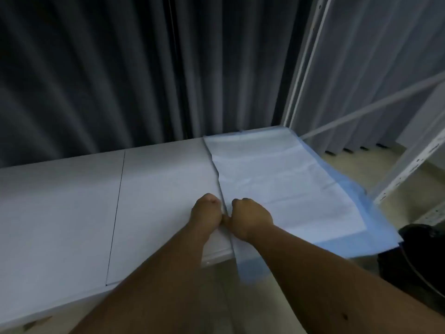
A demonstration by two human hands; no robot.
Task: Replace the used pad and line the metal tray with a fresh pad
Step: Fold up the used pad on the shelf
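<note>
Your left hand point(206, 210) and right hand point(250, 216) sit fist to fist, both seemingly pinching the near left edge of the white, blue-bordered absorbent pad point(284, 184), likely to unfold it. It spreads rightward over the pale bench point(72, 201).

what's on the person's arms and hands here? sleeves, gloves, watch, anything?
Nothing visible. Both forearms are bare up to the bottom edge of the frame, with no sleeve or cuff showing. The left hand and right hand wear no gloves, and no watch, ring or band can be made out. The picture is dim and slightly soft, so small details could be missed.
</note>
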